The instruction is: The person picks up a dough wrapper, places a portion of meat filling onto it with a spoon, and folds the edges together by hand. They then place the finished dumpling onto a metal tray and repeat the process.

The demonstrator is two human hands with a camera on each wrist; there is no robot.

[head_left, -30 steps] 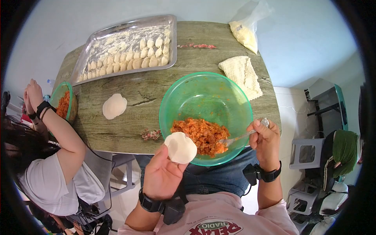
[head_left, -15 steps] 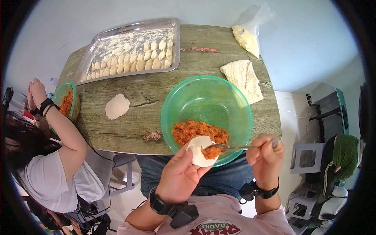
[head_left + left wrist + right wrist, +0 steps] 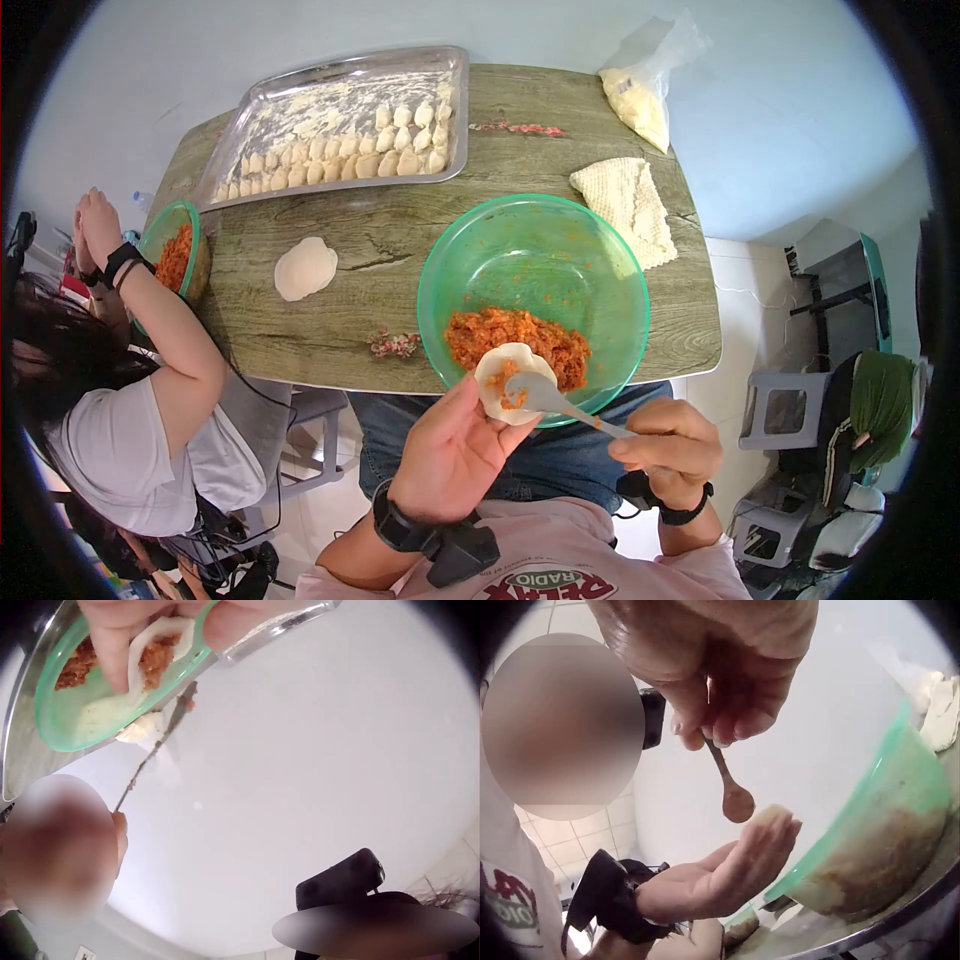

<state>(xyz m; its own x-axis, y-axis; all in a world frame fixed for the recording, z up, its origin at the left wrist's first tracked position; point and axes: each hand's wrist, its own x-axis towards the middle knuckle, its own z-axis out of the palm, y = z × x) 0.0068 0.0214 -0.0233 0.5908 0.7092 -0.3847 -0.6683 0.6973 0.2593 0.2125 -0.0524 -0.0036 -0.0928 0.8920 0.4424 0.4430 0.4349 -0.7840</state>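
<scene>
A round dough wrapper (image 3: 520,404) with orange-red filling (image 3: 507,380) on it lies on the fingers of my left hand (image 3: 452,455), thumb at its edge, at the near rim of the green bowl (image 3: 530,230). My right hand (image 3: 672,445) grips the handle of a metal spoon (image 3: 540,393), its bowl over the wrapper. In the left wrist view the wrapper (image 3: 135,666) is cupped between thumb and fingers. The right wrist view has the spoon (image 3: 737,802) hanging from the pinched fingers of my right hand (image 3: 716,667), above my left hand (image 3: 727,881).
One flat wrapper (image 3: 306,269) lies on the table (image 3: 380,235). A metal tray (image 3: 330,75) of floured dumplings stands at the back left, a folded cloth (image 3: 625,210) and a bag (image 3: 640,100) at the right. At the left, another person (image 3: 170,380) sits by a smaller bowl (image 3: 195,225).
My left hand has moved right and up to the bowl's near rim. The spoon has come out of the bowl, carried filling to the wrapper, and turned over it.
</scene>
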